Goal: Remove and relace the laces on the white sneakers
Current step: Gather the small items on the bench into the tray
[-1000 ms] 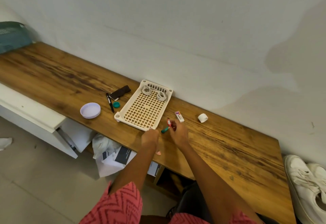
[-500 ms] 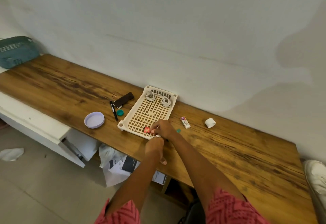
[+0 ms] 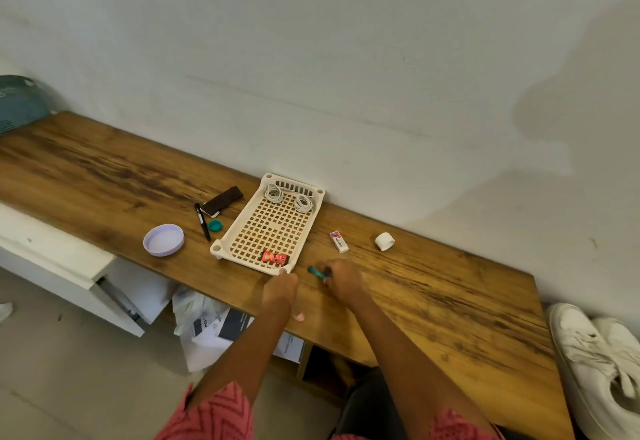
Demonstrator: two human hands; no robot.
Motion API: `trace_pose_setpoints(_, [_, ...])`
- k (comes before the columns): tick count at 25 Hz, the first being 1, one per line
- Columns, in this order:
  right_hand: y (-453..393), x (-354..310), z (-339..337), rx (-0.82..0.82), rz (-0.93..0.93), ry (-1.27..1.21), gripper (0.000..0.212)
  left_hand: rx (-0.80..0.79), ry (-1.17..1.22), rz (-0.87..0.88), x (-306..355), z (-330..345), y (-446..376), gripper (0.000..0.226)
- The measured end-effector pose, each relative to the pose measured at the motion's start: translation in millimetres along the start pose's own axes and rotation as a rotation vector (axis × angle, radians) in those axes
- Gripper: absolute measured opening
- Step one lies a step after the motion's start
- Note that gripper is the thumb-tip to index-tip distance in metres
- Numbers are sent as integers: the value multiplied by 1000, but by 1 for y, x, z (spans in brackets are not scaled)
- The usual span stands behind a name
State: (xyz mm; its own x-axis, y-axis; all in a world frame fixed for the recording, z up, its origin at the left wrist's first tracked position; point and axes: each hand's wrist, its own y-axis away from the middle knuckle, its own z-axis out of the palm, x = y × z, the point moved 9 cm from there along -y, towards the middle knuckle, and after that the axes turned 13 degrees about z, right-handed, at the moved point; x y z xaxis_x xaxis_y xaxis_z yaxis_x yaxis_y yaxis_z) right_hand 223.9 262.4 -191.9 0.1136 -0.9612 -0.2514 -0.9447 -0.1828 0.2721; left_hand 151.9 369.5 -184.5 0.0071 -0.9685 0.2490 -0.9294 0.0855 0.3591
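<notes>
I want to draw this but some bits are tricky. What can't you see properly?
Head view:
- White sneakers: cut off by the right and bottom edges.
- Small teal object: partly hidden by the right hand pinching it.
- Left hand: fingers curl under the wooden table edge, hidden.
- Small red packet in the cream slotted tray: print too small.

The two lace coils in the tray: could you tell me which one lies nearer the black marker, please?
The left coil, in the tray's far left corner; the right coil sits farther from the marker.
</notes>
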Motion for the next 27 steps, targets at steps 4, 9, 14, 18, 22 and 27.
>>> trace_pose_setpoints(4, [13,6,-22,63,120,-270,15,157,228,-21,15,-10,12,34])
trace_pose_setpoints(9, [25,-4,-60,81,47,-759,13,568,971,-132,24,-37,-3,29])
trace_pose_setpoints(14, [6,20,-74,129,33,-579,22,603,1010,-212,14,-32,-51,24])
trace_pose_setpoints(18, [-34,89,-80,237,239,3,40,531,857,-163,7,-36,-82,23])
trace_pose_setpoints(22, [-63,119,-64,49,190,51,52,580,853,-205,-16,-60,-88,29])
trace_pose_setpoints(27, [-59,95,-95,340,275,-202,33,600,543,-251,-88,-92,-65,24])
